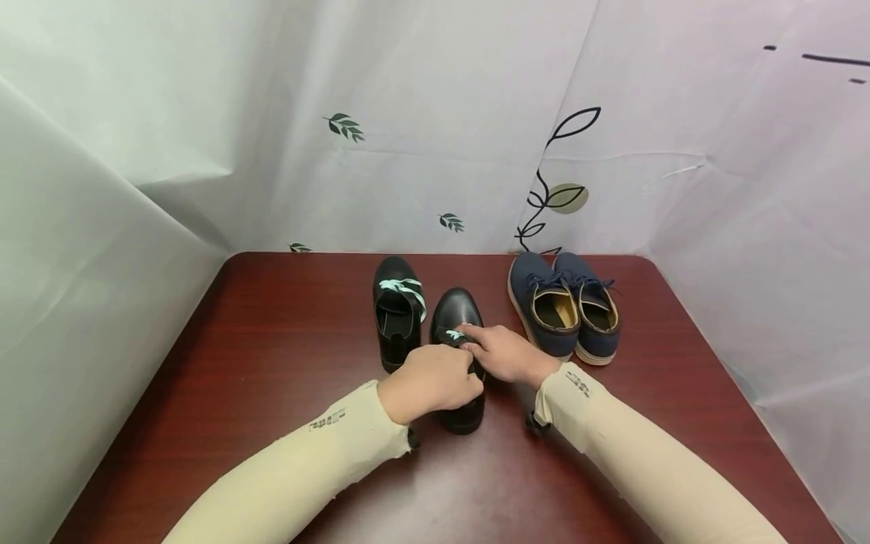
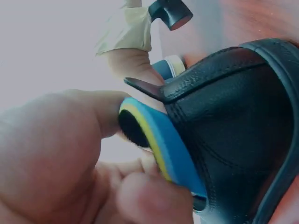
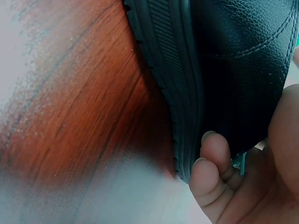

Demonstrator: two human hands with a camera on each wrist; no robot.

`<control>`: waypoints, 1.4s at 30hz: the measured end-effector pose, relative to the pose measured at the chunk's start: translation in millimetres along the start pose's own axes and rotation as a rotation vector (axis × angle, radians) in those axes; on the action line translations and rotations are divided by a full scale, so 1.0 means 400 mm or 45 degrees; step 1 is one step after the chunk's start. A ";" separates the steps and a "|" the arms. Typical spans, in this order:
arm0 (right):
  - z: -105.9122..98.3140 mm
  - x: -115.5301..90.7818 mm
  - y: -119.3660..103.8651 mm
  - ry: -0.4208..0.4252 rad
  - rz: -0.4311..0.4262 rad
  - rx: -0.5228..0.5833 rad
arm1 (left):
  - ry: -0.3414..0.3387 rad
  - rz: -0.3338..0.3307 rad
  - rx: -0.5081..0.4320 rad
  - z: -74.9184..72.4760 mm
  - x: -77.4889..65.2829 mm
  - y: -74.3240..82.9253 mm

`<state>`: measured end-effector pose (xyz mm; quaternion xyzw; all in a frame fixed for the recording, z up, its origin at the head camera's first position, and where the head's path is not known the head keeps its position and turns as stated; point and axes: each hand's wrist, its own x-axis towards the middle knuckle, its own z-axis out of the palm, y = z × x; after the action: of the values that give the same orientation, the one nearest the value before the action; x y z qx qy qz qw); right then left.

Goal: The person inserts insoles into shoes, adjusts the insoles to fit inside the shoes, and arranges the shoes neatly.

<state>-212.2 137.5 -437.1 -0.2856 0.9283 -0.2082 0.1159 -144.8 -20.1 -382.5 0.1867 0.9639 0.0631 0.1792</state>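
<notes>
A black leather shoe (image 1: 457, 306) with pale mint laces stands toe-away in the middle of the table. My left hand (image 1: 435, 378) is curled over its opening. There, the left wrist view shows the left fingers pinching a layered foam insole (image 2: 170, 140), blue with a yellow edge and a black face. One rounded end sticks out of the shoe; the rest is hidden inside. On the shoe's right side, my right hand (image 1: 506, 353) grips the upper near the laces, fingertips (image 3: 216, 148) against the side just above the sole.
Beside it at the left stands the matching black shoe (image 1: 397, 321), its mint lace (image 1: 404, 287) trailing to the right. A pair of navy shoes (image 1: 544, 302) with tan linings stands at the back right. White sheeting (image 1: 421, 181) hangs round the dark red table (image 1: 292, 325).
</notes>
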 end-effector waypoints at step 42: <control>0.001 -0.004 -0.001 0.036 -0.039 0.000 | 0.481 0.225 0.241 0.080 0.022 -0.015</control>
<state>-210.8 138.0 -437.1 -0.2970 0.9253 -0.2138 0.0996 -142.8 -20.7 -416.1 0.2713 0.9618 0.0216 -0.0290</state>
